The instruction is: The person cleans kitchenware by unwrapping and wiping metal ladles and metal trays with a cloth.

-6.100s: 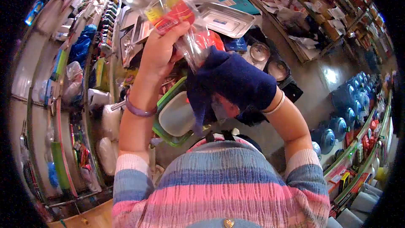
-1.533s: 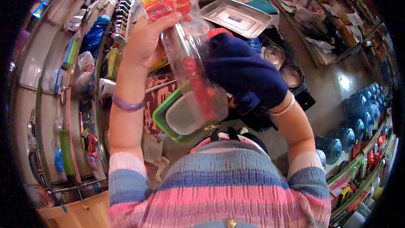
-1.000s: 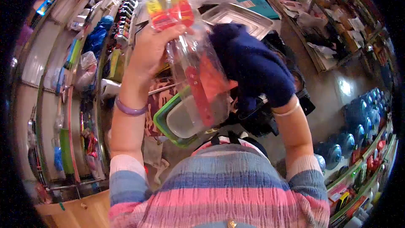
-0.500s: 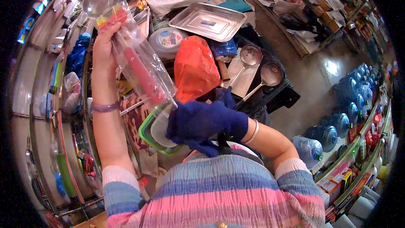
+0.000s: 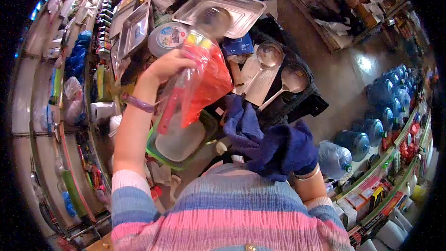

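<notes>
My bare left hand point(image 5: 174, 65) grips a ladle point(image 5: 176, 100) in a clear plastic sleeve. Its red handle points down towards me, and its round bowl, blurred, is over the metal tray point(image 5: 253, 11). Behind the sleeve is a red plastic bag point(image 5: 216, 76). Below the handle sits a green-rimmed plastic container point(image 5: 153, 151) with a pale, translucent inside. A blue knitted glove covers my right hand point(image 5: 288, 148), whose fingers are curled near my chest. From it hangs a loose blue knitted glove point(image 5: 244, 125); the exact grip is hidden in the folds.
Two metal ladles point(image 5: 294, 78) lie on a paper card point(image 5: 265, 81) at the pile's right. A round lidded tub point(image 5: 169, 37) and a smaller metal tray point(image 5: 134, 30) are further left. Shelves line the left; large blue water bottles point(image 5: 357, 143) stand on the floor at right.
My left hand has moved right and down with the ladle, now in front of the red bag. My right hand has let go of the sleeve's lower end and drawn back to the right.
</notes>
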Motion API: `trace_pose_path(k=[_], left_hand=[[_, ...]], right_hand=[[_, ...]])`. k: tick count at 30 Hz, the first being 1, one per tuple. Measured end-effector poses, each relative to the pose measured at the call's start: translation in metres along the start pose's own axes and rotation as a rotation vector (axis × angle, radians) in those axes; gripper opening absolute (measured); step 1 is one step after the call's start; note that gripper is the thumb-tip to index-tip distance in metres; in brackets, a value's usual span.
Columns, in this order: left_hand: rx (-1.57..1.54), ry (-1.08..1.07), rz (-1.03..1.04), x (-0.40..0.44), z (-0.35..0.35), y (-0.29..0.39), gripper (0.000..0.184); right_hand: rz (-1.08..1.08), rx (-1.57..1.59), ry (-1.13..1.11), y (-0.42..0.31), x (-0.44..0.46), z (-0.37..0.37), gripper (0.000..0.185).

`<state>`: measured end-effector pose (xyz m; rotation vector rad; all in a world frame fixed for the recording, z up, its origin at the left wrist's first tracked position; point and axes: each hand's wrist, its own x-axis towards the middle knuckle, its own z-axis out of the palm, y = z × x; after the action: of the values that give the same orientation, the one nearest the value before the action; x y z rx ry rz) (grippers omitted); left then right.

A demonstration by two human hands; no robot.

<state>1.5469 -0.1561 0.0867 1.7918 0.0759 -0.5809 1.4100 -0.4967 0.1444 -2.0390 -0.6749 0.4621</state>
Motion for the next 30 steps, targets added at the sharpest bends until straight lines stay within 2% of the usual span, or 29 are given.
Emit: trace_pose_path(k=[1, 4, 7, 10, 11, 13, 15, 17, 18, 19, 20, 21, 22, 26, 27, 30], left_hand=[[0.111, -0.15, -0.051, 0.001, 0.008, 0.005, 0.015], [0.483, -0.201, -0.131, 0.023, 0.035, -0.003, 0.015], [0.433, -0.159, -0.08, 0.038, 0.05, -0.019, 0.017], [0.503, -0.059, 0.082, 0.048, 0.064, -0.031, 0.02], [0.606, 0.038, 0.021, 0.051, 0.07, -0.03, 0.024], [0.761, 0.115, 0.056, 0.051, 0.086, -0.024, 0.022], [0.96, 0.233, 0.061, 0.057, 0.098, -0.033, 0.026], [1.167, 0.323, 0.063, 0.055, 0.113, -0.03, 0.032], [1.269, 0.366, 0.066, 0.052, 0.119, -0.03, 0.035], [1.312, 0.361, 0.104, 0.057, 0.119, -0.042, 0.041], [1.308, 0.345, 0.11, 0.054, 0.121, -0.04, 0.039], [1.303, 0.33, 0.118, 0.05, 0.124, -0.038, 0.038], [1.298, 0.316, 0.124, 0.047, 0.127, -0.036, 0.036], [1.271, 0.32, 0.175, 0.033, 0.134, -0.028, 0.052], [1.23, 0.392, 0.243, 0.029, 0.137, -0.029, 0.059], [1.309, 0.576, 0.738, 0.006, 0.16, -0.026, 0.067]], right_hand=[[-0.026, -0.104, 0.04, -0.003, -0.005, -0.005, 0.043], [-0.026, -0.26, 0.189, 0.009, -0.021, -0.007, 0.039], [0.079, -0.394, 0.295, 0.031, -0.031, -0.005, 0.034], [0.122, -0.465, 0.35, 0.048, -0.041, -0.004, 0.041], [0.153, -0.48, 0.347, 0.049, -0.045, -0.005, 0.04], [0.253, -0.479, 0.292, 0.04, -0.045, -0.011, 0.031], [0.198, -0.392, 0.328, 0.036, -0.045, -0.014, 0.034], [0.315, -0.275, 0.377, 0.028, -0.047, -0.015, 0.037], [0.46, -0.197, 0.409, 0.021, -0.05, -0.013, 0.038], [0.443, -0.089, 0.514, 0.021, -0.055, -0.01, 0.038], [0.413, 0.018, 0.618, 0.021, -0.061, -0.006, 0.038], [0.212, 0.151, 0.784, 0.038, -0.073, 0.0, 0.036], [0.146, 0.102, 0.898, 0.037, -0.08, -0.003, 0.034], [-0.013, -0.096, 1.295, 0.029, -0.104, -0.014, 0.031], [-0.016, -0.126, 1.357, 0.029, -0.11, -0.018, 0.031], [-0.033, -0.189, 1.464, 0.026, -0.123, -0.028, 0.03]])
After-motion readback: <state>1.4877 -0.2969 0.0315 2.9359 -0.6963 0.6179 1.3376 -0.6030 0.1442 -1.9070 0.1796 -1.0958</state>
